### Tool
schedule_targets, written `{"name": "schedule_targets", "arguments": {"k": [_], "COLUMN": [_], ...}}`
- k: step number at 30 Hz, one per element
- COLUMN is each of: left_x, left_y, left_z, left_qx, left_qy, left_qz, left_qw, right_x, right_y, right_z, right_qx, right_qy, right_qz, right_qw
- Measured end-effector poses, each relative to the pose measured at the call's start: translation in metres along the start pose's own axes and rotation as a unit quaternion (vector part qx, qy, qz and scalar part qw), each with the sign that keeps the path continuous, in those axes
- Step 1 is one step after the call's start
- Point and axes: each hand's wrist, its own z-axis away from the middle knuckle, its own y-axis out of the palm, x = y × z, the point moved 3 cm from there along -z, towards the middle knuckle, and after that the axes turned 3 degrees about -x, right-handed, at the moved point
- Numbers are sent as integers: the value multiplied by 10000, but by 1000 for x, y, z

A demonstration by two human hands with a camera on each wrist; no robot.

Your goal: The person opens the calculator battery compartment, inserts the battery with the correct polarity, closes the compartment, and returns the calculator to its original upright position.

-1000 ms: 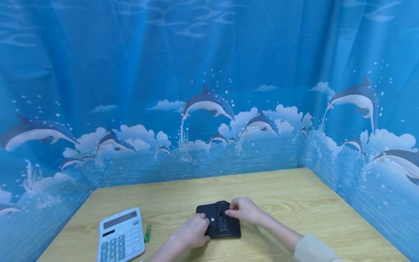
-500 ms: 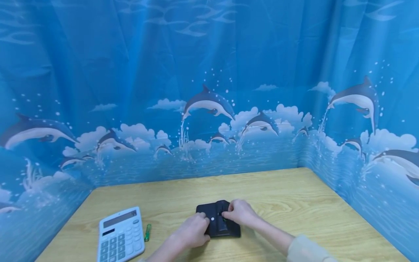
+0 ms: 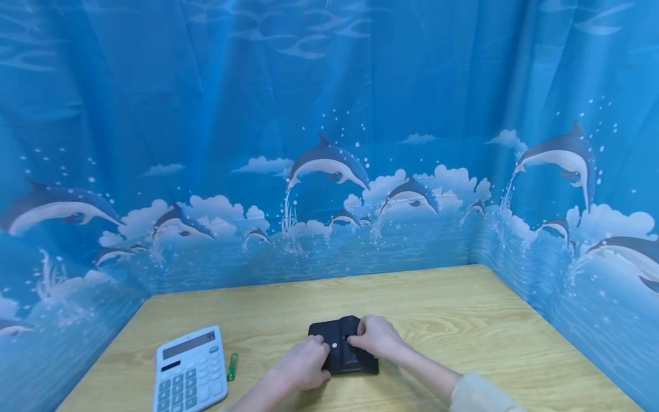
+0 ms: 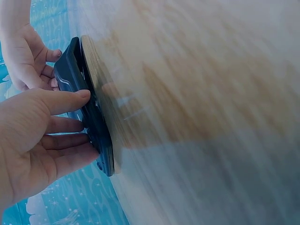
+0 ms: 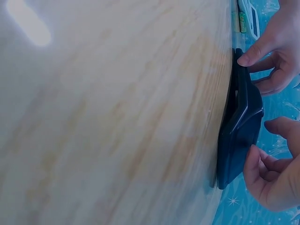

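Head view: Black case, lying on a wood-grain table, near the front, between the two hands; one white round spot on its face. Left hand, gripping the case's left edge and covering it. Right hand, fingers bent, thumb over the case's middle, hiding its upper right part; whether the fingertips hold anything cannot be told. Pale sleeve on the right forearm. Calculator, white with grey keys, at the table's left, display upward. Green cylinder, just beside the calculator, between it and the left forearm. Blue dolphin-print curtain behind the table and on both sides.

Left wrist view: Left thumb on one face of the case, fingers behind, closed narrowly on it; right hand beyond, at the far part.

Right wrist view: One right fingertip touching the case, another finger held apart from it. Green cylinder and part of the calculator beyond.
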Motion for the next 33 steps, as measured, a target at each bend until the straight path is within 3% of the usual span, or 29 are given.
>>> {"name": "schedule_targets", "arguments": {"k": [11, 16, 27, 33], "left_x": [0, 0, 0, 0], "left_y": [1, 0, 0, 0], "left_z": [0, 0, -1, 0], "left_qx": [111, -42, 38, 27], "left_qy": [-149, -51, -65, -115], "left_qz": [87, 32, 28, 26], "left_qw": [9998, 10000, 10000, 9999], "right_x": [-2, -3, -5, -5], "right_y": [3, 4, 3, -3], "right_z": [2, 1, -1, 0], "right_qx": [-16, -136, -120, 53], "right_qy": [14, -135, -252, -830], "right_qz": [-467, -457, -589, -199], "right_qw": [9989, 9988, 9979, 9963]}}
